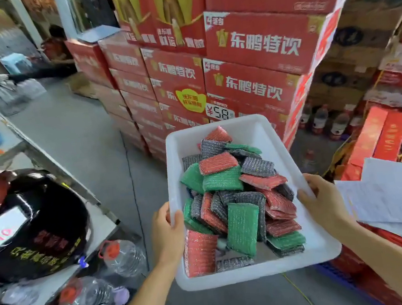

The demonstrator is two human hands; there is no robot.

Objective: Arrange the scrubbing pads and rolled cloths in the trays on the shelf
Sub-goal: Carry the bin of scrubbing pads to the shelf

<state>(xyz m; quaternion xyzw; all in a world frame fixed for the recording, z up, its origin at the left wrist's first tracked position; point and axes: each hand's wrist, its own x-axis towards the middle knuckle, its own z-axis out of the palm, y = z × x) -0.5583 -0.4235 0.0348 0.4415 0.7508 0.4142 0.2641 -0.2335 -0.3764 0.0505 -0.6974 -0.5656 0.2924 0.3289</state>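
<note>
Stockroom aisle, grey concrete floor (pixel 86 131). Stacked red drink cartons (pixel 245 45) at 12 o'clock. Metal shelf (pixel 52 168) at 9 o'clock, black rice cooker (pixel 31 224) on it, plastic bottles (pixel 124 258) below. White tray (pixel 247 127) held mid-air, centre frame, tilted. Scrubbing pads (pixel 236 198), red, green, grey, heaped loose inside. Left hand (pixel 167 235) grip pinches tray's left rim; right hand (pixel 325 203) grip clamps right rim. White papers (pixel 397 194) at 3 o'clock.
</note>
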